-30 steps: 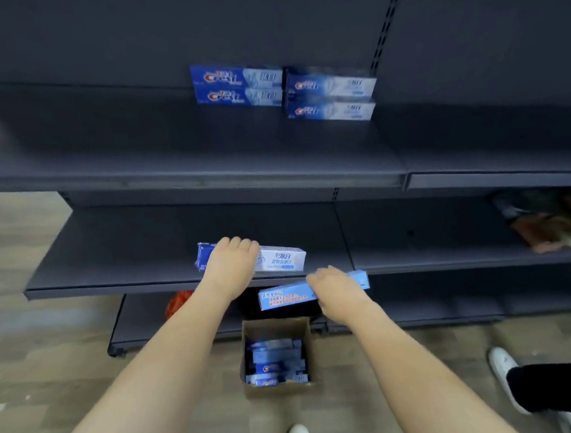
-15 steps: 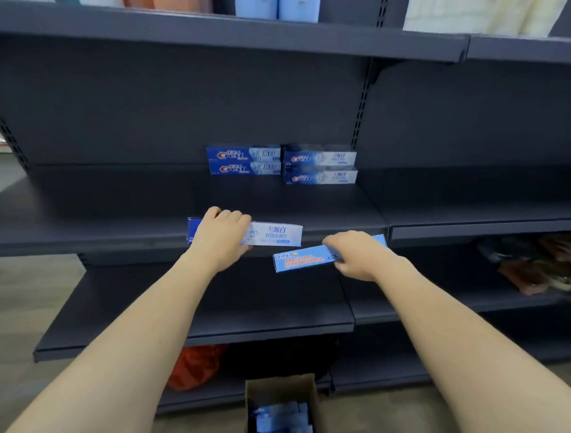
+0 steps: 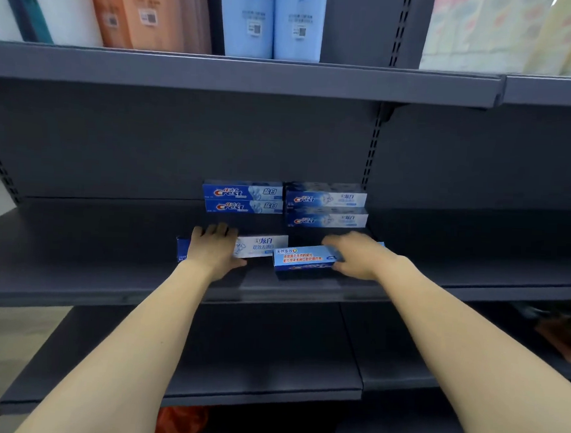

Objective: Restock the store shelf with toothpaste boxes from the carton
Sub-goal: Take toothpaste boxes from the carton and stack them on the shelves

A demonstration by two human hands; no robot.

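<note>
My left hand [image 3: 215,246] grips a white and blue toothpaste box [image 3: 261,246] held lengthwise over the dark shelf [image 3: 96,240]. My right hand [image 3: 357,257] grips a light blue toothpaste box [image 3: 303,258] with red print, tilted slightly, just above the shelf's front part. At the back of the same shelf stand two stacks of two boxes: dark blue Crest boxes [image 3: 242,197] on the left, paler Crest boxes [image 3: 325,206] on the right. Both held boxes are in front of these stacks. The carton is out of view.
The shelf above [image 3: 251,75] carries tall orange, white and blue packs [image 3: 273,22] and pale packs at the right. A lower shelf [image 3: 255,362] lies under my arms. Something orange [image 3: 180,423] sits at the bottom. Brownish goods [image 3: 560,336] lie on the right lower shelf.
Both hands have risen from near the carton to the middle shelf, carrying their boxes. The view has tilted up, so the carton has left the frame.
</note>
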